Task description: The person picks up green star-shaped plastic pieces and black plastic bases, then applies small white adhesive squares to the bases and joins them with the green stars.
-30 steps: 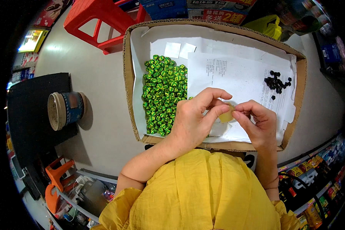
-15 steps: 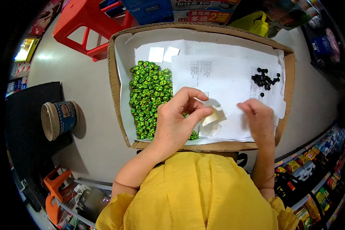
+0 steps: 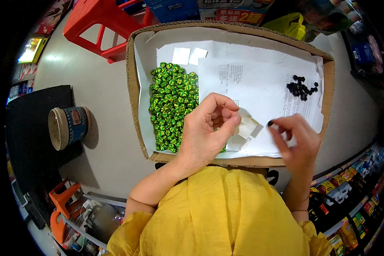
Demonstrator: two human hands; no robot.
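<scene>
My left hand [image 3: 211,126] is closed in a pinch on a small cream paper square [image 3: 248,127], slightly curled, over the front middle of a shallow cardboard box [image 3: 134,81]. At the fingertips of my right hand [image 3: 298,135], blurred by motion, shows a small black ball [image 3: 270,123], just right of the paper. Beneath the left hand lie more pale squares [image 3: 239,146], partly hidden. Many green-and-yellow foil-wrapped balls [image 3: 173,100] fill the box's left side. A small heap of black balls [image 3: 301,89] rests on the printed white sheets [image 3: 260,85] at the right.
Two white squares [image 3: 181,56] lie at the box's back left. Beyond it stand a red plastic stool [image 3: 102,25] and a yellow bag [image 3: 288,26]. A round tub [image 3: 68,127] is at the left, an orange stool [image 3: 64,205] nearer, stocked shelves [image 3: 350,196] at the right.
My right hand has shifted right and its fingers have parted, with a black ball now showing at the tips. The lone ball in front of the black heap is gone. The paper has tilted.
</scene>
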